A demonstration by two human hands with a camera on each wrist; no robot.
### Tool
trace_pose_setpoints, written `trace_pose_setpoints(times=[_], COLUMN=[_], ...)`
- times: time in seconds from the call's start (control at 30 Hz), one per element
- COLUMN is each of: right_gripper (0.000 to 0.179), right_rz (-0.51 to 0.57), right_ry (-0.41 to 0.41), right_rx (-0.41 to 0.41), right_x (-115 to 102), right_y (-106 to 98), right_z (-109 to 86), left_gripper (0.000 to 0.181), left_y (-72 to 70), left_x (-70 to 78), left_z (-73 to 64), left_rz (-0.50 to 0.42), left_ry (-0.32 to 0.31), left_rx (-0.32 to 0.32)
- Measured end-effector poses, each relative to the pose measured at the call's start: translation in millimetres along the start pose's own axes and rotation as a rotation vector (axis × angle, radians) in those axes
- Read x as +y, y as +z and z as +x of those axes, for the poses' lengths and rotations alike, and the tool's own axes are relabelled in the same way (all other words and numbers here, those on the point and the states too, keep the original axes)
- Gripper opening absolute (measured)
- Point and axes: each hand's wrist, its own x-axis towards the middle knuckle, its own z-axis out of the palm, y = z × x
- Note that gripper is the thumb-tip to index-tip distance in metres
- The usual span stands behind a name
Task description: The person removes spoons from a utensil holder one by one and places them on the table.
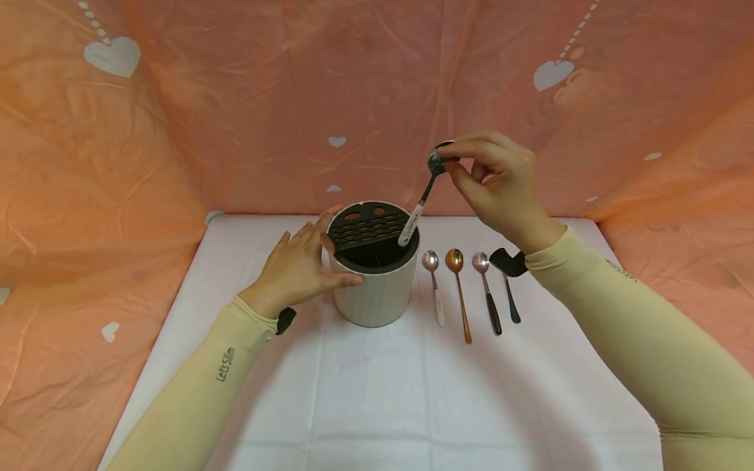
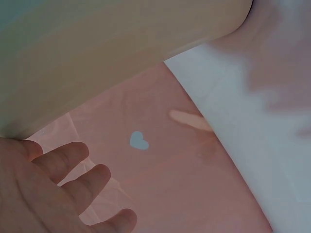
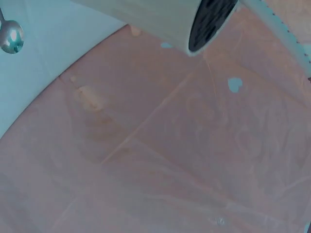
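On the table (image 1: 365, 399), a container (image 1: 374, 301) left of four side-by-side utensils (image 1: 454, 260).
At the container's left side, the left hand (image 1: 297, 265); up to its right, the right hand (image 1: 497, 180), with a slanted spoon (image 1: 411, 226) between it and the container; behind the table, a backdrop (image 1: 283, 98).

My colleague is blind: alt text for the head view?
A person's right grip pinches a spoon by its bowl, handle angled down toward a white container that the left grip rests against. Beside it, three spoons and a partly hidden utensil lie on white cloth.
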Motion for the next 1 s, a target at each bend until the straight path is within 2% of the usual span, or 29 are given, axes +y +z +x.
trace_pose_setpoints(times=[0.2, 0.4, 0.5, 0.73, 1.0], right_gripper=[0.02, 0.021, 0.021, 0.023, 0.023], right_rz=[-0.051, -0.123, -0.161, -0.212, -0.279], right_ry=[0.027, 0.109, 0.176, 0.375, 0.54], right_rx=[0.011, -0.052, -0.086, -0.203, -0.314], right_x=[-16.7, -14.4, -3.4, 43.0, 70.5], right_y=[-21.0, -45.4, -56.2, -80.3, -99.6], right_z=[6.2, -3.0, -13.9, -55.3, -96.7], left_gripper=[0.123, 0.123, 0.123, 0.123, 0.121], left_y=[0.7, 0.5, 0.0, -0.4, -0.8], left_x=[0.9, 2.4, 2.8, 3.7, 4.2], left_z=[0.5, 0.3, -0.6, -2.1, -4.2], left_rz=[0.009, 0.006, 0.003, 0.019, -0.007], left_ry=[-0.006, -0.001, -0.004, 0.001, -0.02], left_rx=[0.0, 0.005, 0.004, 0.0, -0.008])
